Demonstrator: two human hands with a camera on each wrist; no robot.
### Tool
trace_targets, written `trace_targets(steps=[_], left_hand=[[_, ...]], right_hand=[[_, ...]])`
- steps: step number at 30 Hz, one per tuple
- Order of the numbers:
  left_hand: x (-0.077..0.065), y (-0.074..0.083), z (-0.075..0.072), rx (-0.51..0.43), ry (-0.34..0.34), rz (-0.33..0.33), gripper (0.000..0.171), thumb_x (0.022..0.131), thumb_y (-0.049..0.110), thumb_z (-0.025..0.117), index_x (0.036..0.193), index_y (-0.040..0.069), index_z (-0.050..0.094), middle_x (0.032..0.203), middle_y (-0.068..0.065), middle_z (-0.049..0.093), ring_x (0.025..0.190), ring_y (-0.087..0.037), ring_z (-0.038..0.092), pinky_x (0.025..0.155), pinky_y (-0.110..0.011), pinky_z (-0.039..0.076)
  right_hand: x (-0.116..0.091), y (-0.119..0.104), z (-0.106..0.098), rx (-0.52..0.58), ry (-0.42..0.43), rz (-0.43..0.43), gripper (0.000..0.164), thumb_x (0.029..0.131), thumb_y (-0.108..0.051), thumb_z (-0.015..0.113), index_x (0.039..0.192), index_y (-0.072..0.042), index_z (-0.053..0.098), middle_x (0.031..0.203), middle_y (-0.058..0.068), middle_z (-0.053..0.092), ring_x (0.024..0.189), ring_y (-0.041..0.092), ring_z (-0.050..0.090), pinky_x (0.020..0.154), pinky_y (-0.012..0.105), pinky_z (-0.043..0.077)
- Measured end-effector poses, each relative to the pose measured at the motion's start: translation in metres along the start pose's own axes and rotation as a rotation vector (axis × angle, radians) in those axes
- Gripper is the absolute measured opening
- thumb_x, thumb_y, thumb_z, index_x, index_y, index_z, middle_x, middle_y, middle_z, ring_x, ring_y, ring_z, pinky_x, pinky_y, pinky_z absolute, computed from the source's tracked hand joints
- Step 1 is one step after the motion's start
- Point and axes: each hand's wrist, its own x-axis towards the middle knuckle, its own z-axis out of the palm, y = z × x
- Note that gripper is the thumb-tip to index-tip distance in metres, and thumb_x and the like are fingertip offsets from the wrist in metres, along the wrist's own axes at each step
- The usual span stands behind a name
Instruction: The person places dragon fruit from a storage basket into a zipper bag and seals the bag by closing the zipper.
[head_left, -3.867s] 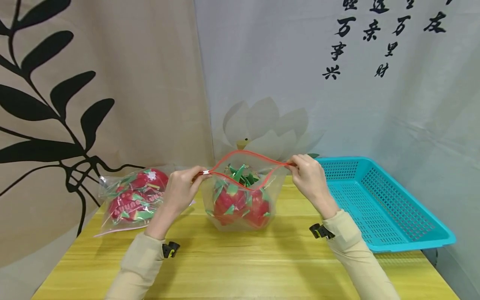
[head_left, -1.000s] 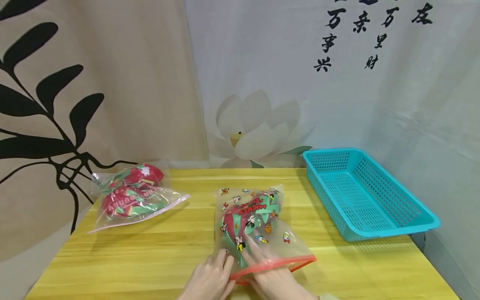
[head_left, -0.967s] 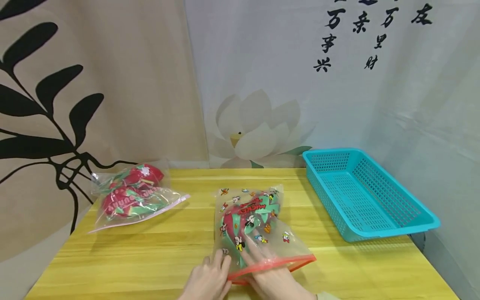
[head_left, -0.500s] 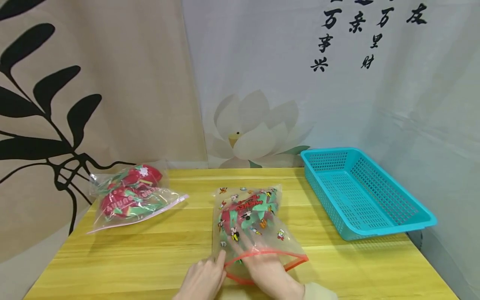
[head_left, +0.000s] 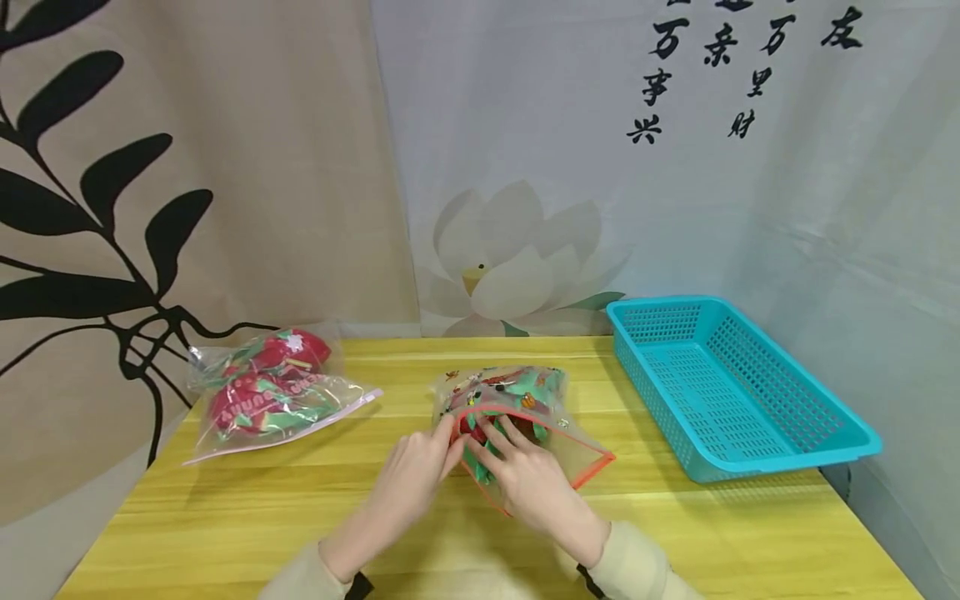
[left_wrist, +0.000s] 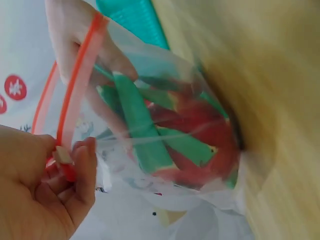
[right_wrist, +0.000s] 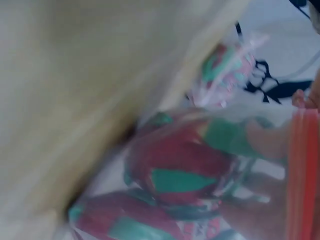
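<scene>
A clear zip bag with cartoon prints and a red zip edge lies mid-table, its mouth towards me. Inside are red dragon fruits with green leaf tips. My left hand pinches the red edge at its left end; in the left wrist view, finger and thumb hold it at the white slider. My right hand reaches through the mouth, fingers spread and fairly straight, touching the fruit's green leaves. The plastic partly blurs these fingertips in the right wrist view.
A second zip bag of dragon fruits lies at the table's left, with a pale pink zip edge. At the right stands a blue perforated basket. A printed curtain hangs behind the wooden table.
Earlier both hands held the bag upright by its edge. It then lay flat with my right hand inside. Over the last half second, its mouth has lifted and both hands have moved away from me.
</scene>
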Motion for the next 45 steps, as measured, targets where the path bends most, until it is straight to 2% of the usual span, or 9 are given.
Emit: trace_targets(steps=[5, 12, 19, 26, 29, 32, 35, 40, 45], left_hand=[[0.021, -0.005, 0.0, -0.088, -0.032, -0.043, 0.015, 0.094, 0.016, 0.059, 0.087, 0.005, 0.052, 0.05, 0.01, 0.032, 0.04, 0.005, 0.02, 0.037, -0.007, 0.015], [0.028, -0.005, -0.002, -0.126, -0.039, -0.067, 0.019, 0.094, 0.012, 0.058, 0.079, 0.007, 0.048, 0.053, 0.01, 0.032, 0.041, 0.003, 0.022, 0.038, -0.008, 0.017], [0.032, -0.001, -0.009, -0.205, -0.017, -0.035, 0.018, 0.094, 0.007, 0.056, 0.079, 0.006, 0.047, 0.053, 0.008, 0.034, 0.042, 0.005, 0.022, 0.038, -0.008, 0.018], [0.035, -0.006, -0.012, -0.322, -0.027, -0.061, 0.015, 0.092, 0.016, 0.06, 0.083, 0.007, 0.053, 0.054, 0.005, 0.043, 0.043, 0.005, 0.026, 0.04, -0.011, 0.025], [0.033, -0.009, -0.012, -0.398, -0.031, -0.082, 0.012, 0.09, 0.017, 0.063, 0.086, 0.007, 0.058, 0.062, 0.002, 0.058, 0.049, 0.005, 0.039, 0.044, -0.012, 0.036], [0.03, -0.014, -0.012, -0.471, -0.024, -0.102, 0.012, 0.086, 0.015, 0.066, 0.087, 0.004, 0.061, 0.077, -0.005, 0.069, 0.059, -0.002, 0.054, 0.053, -0.014, 0.046], [0.027, -0.019, -0.012, -0.53, -0.036, -0.104, 0.018, 0.08, 0.011, 0.071, 0.091, 0.002, 0.061, 0.085, -0.01, 0.072, 0.068, -0.011, 0.065, 0.06, -0.014, 0.052], [0.023, -0.026, -0.01, -0.518, -0.008, -0.049, 0.018, 0.079, -0.001, 0.07, 0.094, 0.0, 0.061, 0.088, -0.012, 0.072, 0.073, -0.018, 0.069, 0.065, -0.016, 0.055], [0.021, -0.029, -0.008, -0.348, 0.092, 0.077, 0.014, 0.08, -0.007, 0.067, 0.086, 0.003, 0.061, 0.082, -0.008, 0.07, 0.064, -0.008, 0.057, 0.057, -0.011, 0.048]], right_hand=[[0.011, 0.013, -0.012, 0.088, -0.011, 0.026, 0.064, 0.074, -0.017, 0.08, 0.133, -0.024, 0.057, 0.136, 0.007, 0.058, 0.116, 0.031, 0.062, 0.054, 0.026, 0.057], [0.023, 0.015, -0.012, 0.098, 0.053, 0.034, 0.044, 0.08, -0.024, 0.076, 0.122, -0.023, 0.065, 0.126, 0.005, 0.065, 0.114, 0.028, 0.063, 0.053, 0.026, 0.057], [0.036, 0.023, -0.004, 0.083, 0.004, 0.085, 0.039, 0.082, -0.034, 0.073, 0.118, -0.02, 0.068, 0.128, 0.005, 0.064, 0.119, 0.029, 0.06, 0.064, 0.033, 0.06], [0.033, 0.036, -0.024, 0.263, -0.052, 0.024, 0.043, 0.085, -0.026, 0.072, 0.125, -0.015, 0.063, 0.131, 0.012, 0.061, 0.117, 0.028, 0.061, 0.074, 0.033, 0.059], [0.019, 0.045, -0.04, 0.327, 0.054, -0.077, 0.041, 0.082, -0.018, 0.073, 0.122, -0.014, 0.064, 0.126, 0.01, 0.064, 0.108, 0.021, 0.066, 0.074, 0.027, 0.058], [0.0, 0.059, -0.053, 0.319, 0.298, -0.179, 0.03, 0.087, -0.018, 0.068, 0.116, -0.009, 0.067, 0.116, 0.007, 0.068, 0.099, 0.018, 0.068, 0.079, 0.027, 0.057], [-0.019, 0.078, -0.063, 0.289, 0.492, -0.178, 0.033, 0.093, -0.028, 0.059, 0.116, -0.005, 0.066, 0.113, 0.009, 0.067, 0.101, 0.022, 0.064, 0.083, 0.028, 0.054], [-0.048, 0.109, -0.066, 0.195, 0.432, -0.031, 0.06, 0.082, -0.044, 0.063, 0.127, -0.004, 0.059, 0.117, 0.012, 0.062, 0.103, 0.025, 0.059, 0.076, 0.033, 0.052], [-0.059, 0.121, -0.053, 0.145, 0.416, 0.021, 0.029, 0.088, -0.026, 0.064, 0.104, -0.004, 0.071, 0.091, 0.007, 0.07, 0.08, 0.021, 0.063, 0.063, 0.033, 0.055]])
